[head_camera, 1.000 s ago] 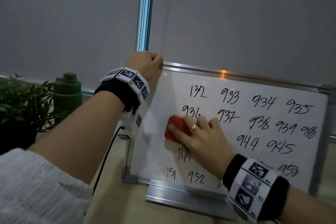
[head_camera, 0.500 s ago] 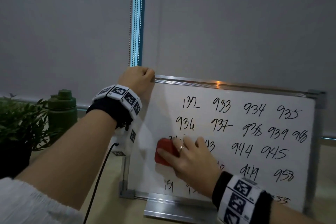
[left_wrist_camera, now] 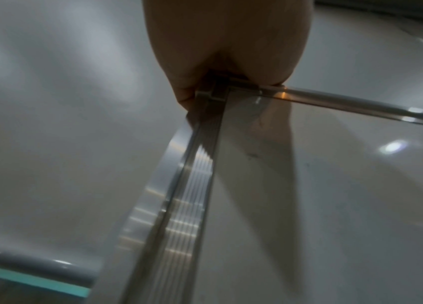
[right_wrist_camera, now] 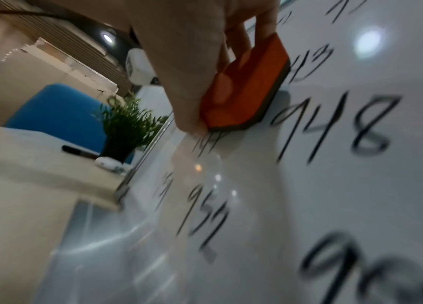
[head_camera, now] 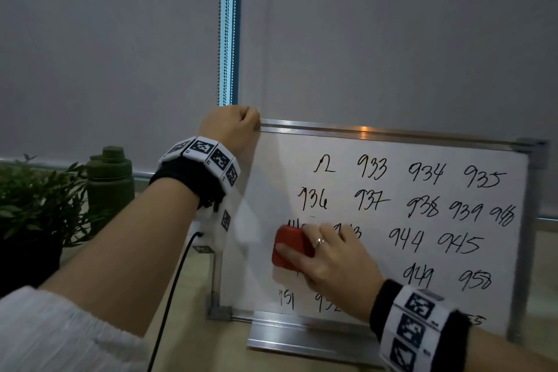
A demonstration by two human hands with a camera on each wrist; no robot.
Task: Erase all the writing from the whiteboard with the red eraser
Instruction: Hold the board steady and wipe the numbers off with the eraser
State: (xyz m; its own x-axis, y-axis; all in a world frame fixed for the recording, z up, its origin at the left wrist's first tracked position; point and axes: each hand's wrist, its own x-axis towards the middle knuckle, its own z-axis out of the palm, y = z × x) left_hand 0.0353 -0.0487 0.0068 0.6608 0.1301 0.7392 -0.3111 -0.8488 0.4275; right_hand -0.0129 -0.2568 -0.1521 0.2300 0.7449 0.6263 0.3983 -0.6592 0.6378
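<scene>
A small whiteboard in a metal frame stands upright on a desk, covered with rows of black handwritten numbers. My left hand grips its top left corner, fingers curled over the frame. My right hand holds the red eraser flat against the left middle of the board, over the third row of numbers. In the right wrist view my fingers clasp the eraser, with its dark pad on the board. The strip left of the numbers is wiped white.
A potted green plant and a dark green bottle stand left of the board. A black cable hangs from my left wrist. A black marker lies on the desk by the plant. Grey blinds hang behind.
The eraser slid down from the second row to the third row. The first digits of the top left number have been wiped. My left hand kept its grip on the corner.
</scene>
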